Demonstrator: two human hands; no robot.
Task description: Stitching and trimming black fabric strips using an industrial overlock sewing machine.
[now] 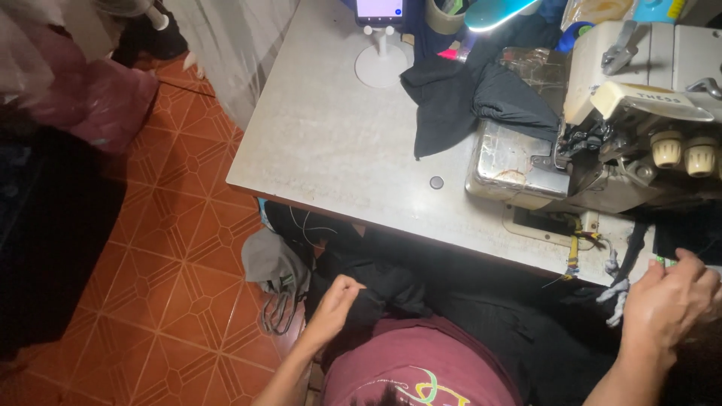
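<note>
The left hand [340,297] pinches a fold of black fabric [391,289] bunched in the lap, near the table [331,143] edge. The right hand [669,301], fingers curled, seems to grip more dark cloth by the overlock machine [602,128]. Soft, light and limp, it is best gathered at an edge.

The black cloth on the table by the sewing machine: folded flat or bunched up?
Bunched up. The black cloth lies in a loose, creased heap on the table, one end draped over the sewing machine bed, no neat folds.
</note>
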